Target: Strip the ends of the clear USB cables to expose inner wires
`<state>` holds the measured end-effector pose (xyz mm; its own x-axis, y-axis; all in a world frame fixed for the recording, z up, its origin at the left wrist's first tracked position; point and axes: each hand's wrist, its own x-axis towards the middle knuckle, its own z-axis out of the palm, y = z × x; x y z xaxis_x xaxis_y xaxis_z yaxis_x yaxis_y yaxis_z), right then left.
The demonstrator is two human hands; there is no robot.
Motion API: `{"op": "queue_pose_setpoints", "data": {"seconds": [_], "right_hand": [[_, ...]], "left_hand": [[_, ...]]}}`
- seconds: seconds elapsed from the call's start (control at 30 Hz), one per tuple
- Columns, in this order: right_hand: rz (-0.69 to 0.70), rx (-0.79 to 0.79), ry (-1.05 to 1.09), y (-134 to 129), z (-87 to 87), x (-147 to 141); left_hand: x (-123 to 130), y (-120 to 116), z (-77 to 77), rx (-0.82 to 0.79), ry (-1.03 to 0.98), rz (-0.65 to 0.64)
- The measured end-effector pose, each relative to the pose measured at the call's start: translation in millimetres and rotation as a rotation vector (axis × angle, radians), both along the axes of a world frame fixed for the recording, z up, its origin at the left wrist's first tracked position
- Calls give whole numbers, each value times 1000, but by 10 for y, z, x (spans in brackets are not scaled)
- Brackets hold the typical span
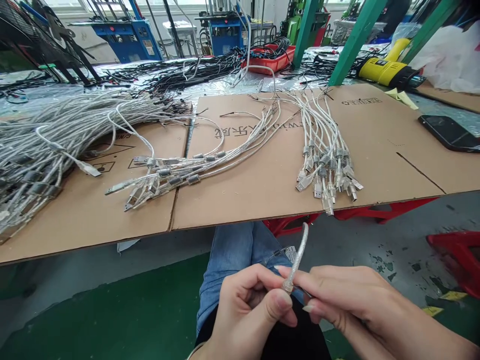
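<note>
A clear-sheathed cable (300,252) rises from between my two hands, over my lap. My left hand (253,310) pinches its lower end between thumb and fingers. Touching it from the right, my right hand (345,295) is closed around something thin and dark, mostly hidden by the fingers. On the cardboard (240,200) in front lie a bunch of silvery USB cables (326,160) at the right and a looser bunch (180,172) left of the middle. A big pile of similar cables (56,145) covers the far left.
Black cables (180,72) and a red tray (268,60) are farther back. A yellow heat gun (386,72), a phone (450,132) and green posts (356,45) stand or lie at the right. Red stools (457,257) show below the table edge.
</note>
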<state>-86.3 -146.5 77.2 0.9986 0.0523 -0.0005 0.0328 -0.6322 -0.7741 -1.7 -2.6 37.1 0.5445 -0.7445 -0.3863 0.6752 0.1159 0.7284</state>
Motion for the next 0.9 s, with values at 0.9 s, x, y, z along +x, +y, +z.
{"op": "queue_pose_setpoints", "data": {"seconds": [0.9], "right_hand": [[-120, 176, -120, 54, -245, 204]], "left_hand": [[433, 22, 253, -50, -383, 212]]}}
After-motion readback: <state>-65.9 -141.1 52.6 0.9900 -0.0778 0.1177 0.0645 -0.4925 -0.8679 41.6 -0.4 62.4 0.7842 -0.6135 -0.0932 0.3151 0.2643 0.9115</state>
